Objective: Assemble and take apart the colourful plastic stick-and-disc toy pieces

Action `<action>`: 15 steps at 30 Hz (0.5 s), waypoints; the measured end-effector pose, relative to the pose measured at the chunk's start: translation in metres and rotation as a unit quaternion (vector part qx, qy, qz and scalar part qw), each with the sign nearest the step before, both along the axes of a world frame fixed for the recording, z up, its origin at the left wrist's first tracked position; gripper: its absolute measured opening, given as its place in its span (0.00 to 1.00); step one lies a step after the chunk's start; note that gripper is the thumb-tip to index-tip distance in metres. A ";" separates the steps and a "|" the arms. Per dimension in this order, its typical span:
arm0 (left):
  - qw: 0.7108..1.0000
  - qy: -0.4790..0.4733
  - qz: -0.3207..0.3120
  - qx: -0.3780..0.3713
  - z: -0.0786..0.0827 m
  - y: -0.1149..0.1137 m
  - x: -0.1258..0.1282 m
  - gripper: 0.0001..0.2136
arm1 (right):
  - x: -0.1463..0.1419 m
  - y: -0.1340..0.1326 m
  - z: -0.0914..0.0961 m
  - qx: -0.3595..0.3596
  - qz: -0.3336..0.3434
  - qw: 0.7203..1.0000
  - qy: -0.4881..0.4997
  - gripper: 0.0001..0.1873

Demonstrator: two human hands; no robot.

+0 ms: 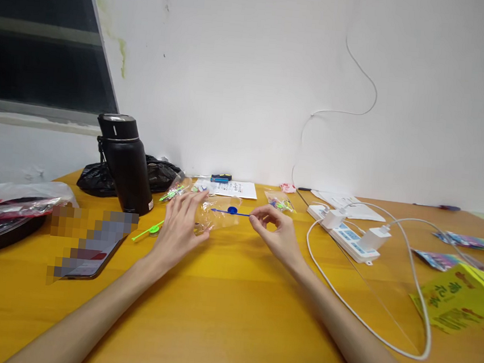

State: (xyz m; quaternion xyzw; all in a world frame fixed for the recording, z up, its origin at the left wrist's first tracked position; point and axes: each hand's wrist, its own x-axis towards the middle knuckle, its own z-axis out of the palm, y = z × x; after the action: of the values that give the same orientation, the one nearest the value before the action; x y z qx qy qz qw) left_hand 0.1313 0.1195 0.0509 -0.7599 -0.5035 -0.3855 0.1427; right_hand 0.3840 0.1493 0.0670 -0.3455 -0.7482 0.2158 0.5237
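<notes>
Between thumb and fingertips, my right hand [278,234] pinches the end of a thin blue plastic stick [232,210] with an arrow-shaped tip and a round blue disc along it. The stick points left, level above the table. My left hand [179,221] is open, palm down, fingers reaching forward. Right beside it lies a clear plastic bag [221,222], partly behind the blue stick; I cannot tell whether the fingers touch the bag. A bright green stick [147,233] with a similar disc lies left of that hand, partly hidden by it.
A black bottle [124,164] and a phone [98,253] are on the left. Small bags of colourful pieces [279,201] sit near the wall. To the right are a power strip [348,237], a looping white cable [426,336] and a yellow packet [456,296].
</notes>
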 end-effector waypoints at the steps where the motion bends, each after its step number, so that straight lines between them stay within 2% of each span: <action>1: 1.000 -0.002 -0.006 -0.003 0.000 -0.001 0.001 0.36 | -0.002 -0.002 0.000 0.001 0.001 1.000 -0.006 0.09; 7: 0.996 0.013 -0.086 -0.019 0.003 -0.008 0.009 0.36 | -0.009 -0.008 -0.003 0.059 -0.006 0.996 -0.072 0.07; 11: 0.994 0.019 -0.104 -0.032 0.003 -0.012 0.014 0.37 | -0.013 -0.011 -0.005 0.076 -0.034 0.989 -0.125 0.07; 15: 0.993 -0.001 -0.110 -0.045 0.000 -0.011 0.014 0.37 | -0.017 -0.017 -0.002 0.061 -0.008 0.987 -0.146 0.09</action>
State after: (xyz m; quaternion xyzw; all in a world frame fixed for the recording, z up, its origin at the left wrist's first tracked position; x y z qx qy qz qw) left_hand 0.1458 0.1085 0.0504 -0.8162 -0.4334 -0.3765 0.0650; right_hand 0.3670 0.1326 0.0649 -0.3465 -0.8257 0.1128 0.4306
